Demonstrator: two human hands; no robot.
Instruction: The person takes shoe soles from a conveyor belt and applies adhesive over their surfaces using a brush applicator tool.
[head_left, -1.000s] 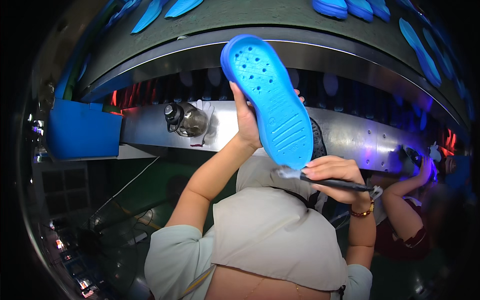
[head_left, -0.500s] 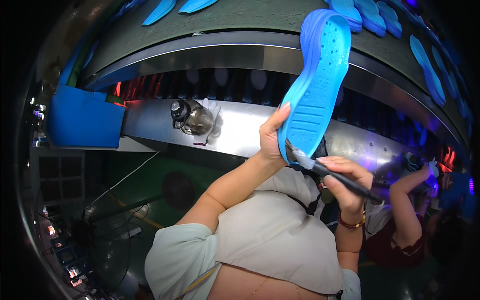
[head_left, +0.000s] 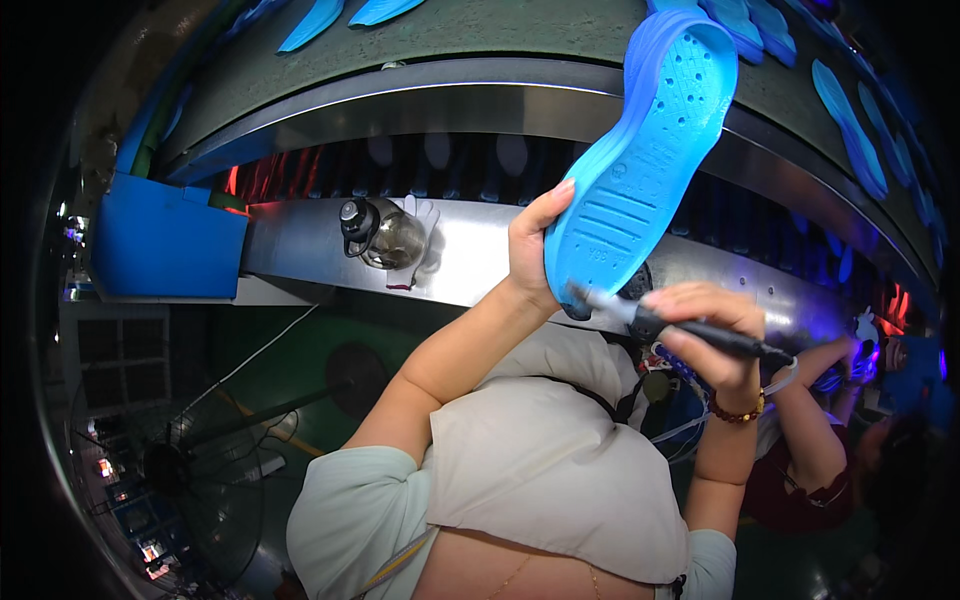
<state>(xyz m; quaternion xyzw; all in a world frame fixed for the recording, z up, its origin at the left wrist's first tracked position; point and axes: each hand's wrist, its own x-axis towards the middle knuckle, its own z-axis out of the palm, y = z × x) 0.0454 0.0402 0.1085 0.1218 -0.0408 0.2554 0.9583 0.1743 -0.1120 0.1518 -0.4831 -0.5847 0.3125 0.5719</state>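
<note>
A bright blue shoe sole (head_left: pixel 620 200) slants up over the bench, its inner face with small holes and ridges turned toward me. My left hand (head_left: pixel 535 245) grips its lower end from the left, thumb along the edge and the other fingers hidden behind. In my right hand (head_left: pixel 715 325) is a brush (head_left: pixel 715 338) with a black handle, pale neck and thin tube at its rear end. Its tip, blurred by motion, is at the sole's bottom end; I cannot tell whether it touches.
Several more blue soles (head_left: pixel 850 125) lie on the green conveyor belt (head_left: pixel 480 35). A dark-capped bottle (head_left: pixel 385 235) and a glove (head_left: pixel 425 220) are on the metal ledge (head_left: pixel 470 240). A blue box (head_left: pixel 170 240) stands left; at right is a co-worker's arm (head_left: pixel 805 400).
The sole has tilted further right at its top, and its lower end has shifted slightly left. My right hand has moved right and a little up, turning the brush flatter.
</note>
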